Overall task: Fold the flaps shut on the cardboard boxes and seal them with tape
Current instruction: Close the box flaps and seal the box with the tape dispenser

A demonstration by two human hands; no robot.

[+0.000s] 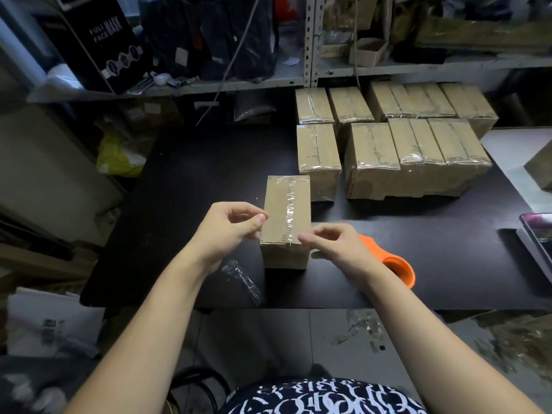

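A small cardboard box (286, 216) stands near the front of the black table (185, 186), flaps folded down, with a wrinkled strip of clear tape (289, 204) along its top seam. My left hand (230, 225) is at the box's left edge, with the thumb against the cardboard and the fingers curled above it; nothing shows between them. My right hand (331, 243) is at the front right corner, thumb and forefinger pinching the tape's end at the front edge. An orange tape dispenser (391, 261) lies on the table just behind that hand.
Several taped boxes (418, 144) stand in rows at the back right. A crumpled scrap of clear tape (243, 279) lies by my left wrist. Cluttered shelves (209, 85) run along the back. A tablet (537, 237) lies at the right edge.
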